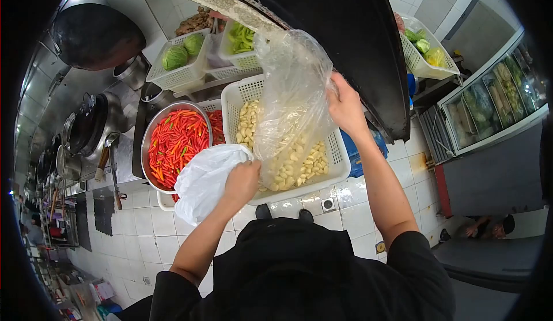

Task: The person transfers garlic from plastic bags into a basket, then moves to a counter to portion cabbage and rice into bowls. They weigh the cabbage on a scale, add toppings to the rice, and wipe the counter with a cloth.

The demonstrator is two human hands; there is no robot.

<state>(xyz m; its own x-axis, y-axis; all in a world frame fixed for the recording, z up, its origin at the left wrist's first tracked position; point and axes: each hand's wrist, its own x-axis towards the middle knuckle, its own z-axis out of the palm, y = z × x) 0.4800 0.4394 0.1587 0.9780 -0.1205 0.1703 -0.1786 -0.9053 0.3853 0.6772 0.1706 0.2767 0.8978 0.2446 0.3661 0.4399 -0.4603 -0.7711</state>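
Over the white perforated plastic basket (pixel 340 159) of peeled garlic cloves (pixel 299 162), the right hand (pixel 345 106) pinches the top of a clear thin plastic bag (pixel 291 96), which hangs into the basket. Left hand (pixel 242 181) grips its lower part together with a white crumpled plastic bag (pixel 201 182). Just beside stands a round steel bowl (pixel 151 129) with red chillies (pixel 175 142).

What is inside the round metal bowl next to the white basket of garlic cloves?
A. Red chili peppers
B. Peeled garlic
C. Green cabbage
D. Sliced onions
A: the metal bowl is filled with long red chili peppers, with a few green ones among them, just left of the garlic basket.
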